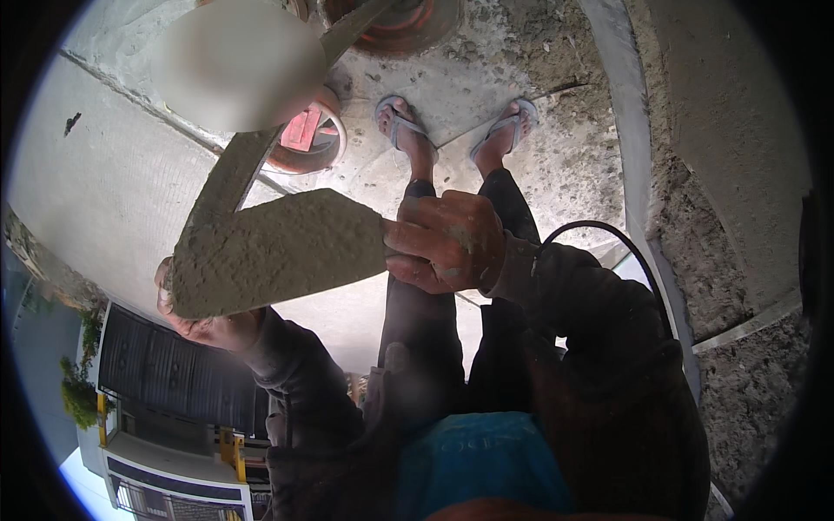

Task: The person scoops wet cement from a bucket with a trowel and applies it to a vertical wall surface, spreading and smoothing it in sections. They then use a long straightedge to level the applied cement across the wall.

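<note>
My right hand (456, 243) is closed round the handle end of a trowel (287, 252), and the handle is hidden inside the fist. Wet grey mortar coats the broad blade, which points left. Under the blade's far end my left hand (217, 330) is curled at the near end of a long flat board (230, 178), itself smeared with mortar. The blade covers part of this grip. From there the board runs up and to the right, partly hidden behind a pale blur on the lens.
Beyond the board stands a bucket (334, 117) with a pinkish-red object inside. A reddish round tub (391, 30) is at the top edge. My sandalled feet (404, 126) stand on a mortar-spattered floor (469, 52). A pale raised strip (630, 113) curves along the right; a building (174, 365) shows lower left.
</note>
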### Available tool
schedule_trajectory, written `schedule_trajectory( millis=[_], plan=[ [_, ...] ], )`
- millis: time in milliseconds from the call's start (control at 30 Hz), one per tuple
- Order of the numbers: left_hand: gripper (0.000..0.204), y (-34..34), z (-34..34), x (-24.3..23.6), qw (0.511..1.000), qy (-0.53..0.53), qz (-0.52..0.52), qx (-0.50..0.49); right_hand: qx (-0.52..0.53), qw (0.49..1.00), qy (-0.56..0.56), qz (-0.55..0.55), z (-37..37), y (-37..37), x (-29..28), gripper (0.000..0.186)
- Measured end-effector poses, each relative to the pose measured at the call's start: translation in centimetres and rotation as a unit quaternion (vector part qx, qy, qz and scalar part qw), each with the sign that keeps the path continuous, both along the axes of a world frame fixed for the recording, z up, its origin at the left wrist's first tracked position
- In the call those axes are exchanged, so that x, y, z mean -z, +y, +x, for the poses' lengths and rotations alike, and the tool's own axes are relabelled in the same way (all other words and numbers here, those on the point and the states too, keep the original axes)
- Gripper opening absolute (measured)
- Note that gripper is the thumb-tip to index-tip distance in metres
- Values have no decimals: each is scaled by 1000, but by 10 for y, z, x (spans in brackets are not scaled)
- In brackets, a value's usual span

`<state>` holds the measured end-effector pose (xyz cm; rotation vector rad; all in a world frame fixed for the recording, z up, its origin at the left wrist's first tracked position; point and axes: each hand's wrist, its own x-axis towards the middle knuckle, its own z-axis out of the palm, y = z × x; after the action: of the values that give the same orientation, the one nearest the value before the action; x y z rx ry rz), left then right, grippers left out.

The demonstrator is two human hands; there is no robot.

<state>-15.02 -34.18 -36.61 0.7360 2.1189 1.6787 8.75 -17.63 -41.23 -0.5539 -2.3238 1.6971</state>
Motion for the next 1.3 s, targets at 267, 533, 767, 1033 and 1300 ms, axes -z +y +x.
schedule_trajectory(
  millis=[267,533,767,1033,1300],
  plan=[
    [40,5,-5,17,994,-66,72,-56,127,850,-510,36,-1,66,243,61],
    [69,42,14,-5,987,-4,-13,-161,189,976,-13,109,19,7,41,32],
    [79,28,14,-8,998,22,-19,-59,131,988,-44,63,14,-1,35,31],
    [36,0,5,27,997,-29,58,-48,145,851,-491,115,10,63,243,55],
    [24,-37,-32,-114,978,-19,202,-43,255,957,-98,97,42,7,103,32]
  ],
)
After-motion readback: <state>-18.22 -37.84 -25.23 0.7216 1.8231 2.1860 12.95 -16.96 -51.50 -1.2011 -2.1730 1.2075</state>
